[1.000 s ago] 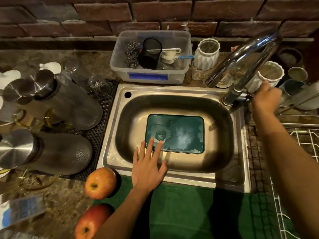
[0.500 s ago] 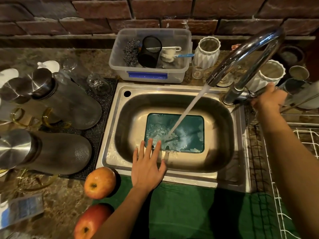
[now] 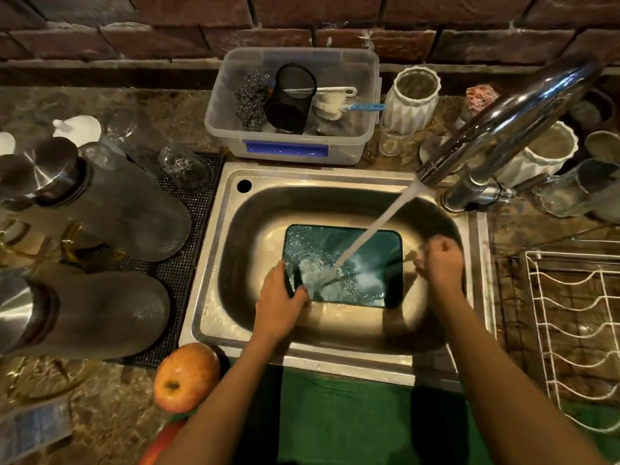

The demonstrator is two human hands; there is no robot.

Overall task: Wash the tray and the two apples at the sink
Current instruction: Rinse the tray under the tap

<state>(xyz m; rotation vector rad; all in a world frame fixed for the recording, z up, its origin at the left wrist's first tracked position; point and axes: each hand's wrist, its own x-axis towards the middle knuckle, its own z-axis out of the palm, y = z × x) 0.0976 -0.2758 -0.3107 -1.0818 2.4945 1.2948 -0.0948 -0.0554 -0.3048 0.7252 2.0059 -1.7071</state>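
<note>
The rectangular teal tray [image 3: 349, 253] is lying in the steel sink [image 3: 335, 360] under running water; the left hand [image 3: 280, 302] is gripping its left edge, the right hand [image 3: 439, 266] its right. One red-yellow apple [image 3: 186, 377] is sitting beside the clear jugs [image 3: 100, 256] on the counter, the second apple [image 3: 161, 444] half hidden by the left forearm.

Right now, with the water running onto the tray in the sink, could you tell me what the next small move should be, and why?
Probably rub the tray's wet surface under the stream. Both hands are already at it: the left hand grips its near left edge and the right hand is at its right edge, while water from the faucet lands mid-tray. The one fully visible apple sits on the counter, so it can wait.
</note>
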